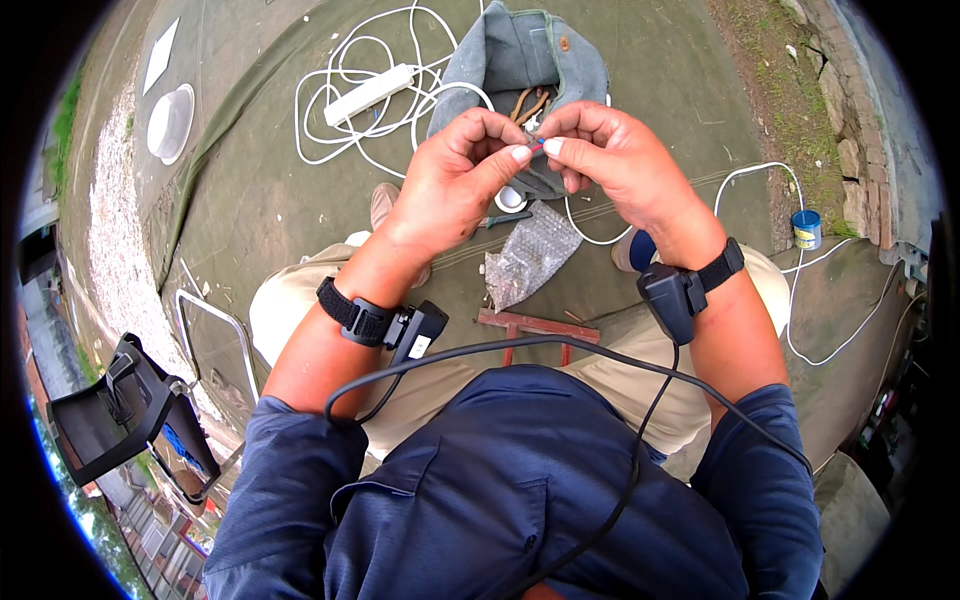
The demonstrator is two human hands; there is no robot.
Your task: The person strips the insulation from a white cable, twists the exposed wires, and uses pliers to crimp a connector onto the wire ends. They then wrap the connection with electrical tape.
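My left hand (465,170) and my right hand (612,165) meet in front of me, pinching a thin red and blue piece (537,146), apparently wire. Behind them is an open grey cloth bag (505,55) with orange-brown handled tools (517,105) inside. Just below my fingertips, a white ring-shaped roll (510,203) lies beside a dark-handled tool (505,219). Bubble wrap (525,260) rests on the ground below them. Black straps with small devices sit on both wrists.
A white power strip (368,95) lies among looped white cable. A blue can (806,230) stands right. Between my knees is a red wooden frame (537,325). A black chair (115,420) and white basin (170,122) are left, a stone edging (850,160) at far right.
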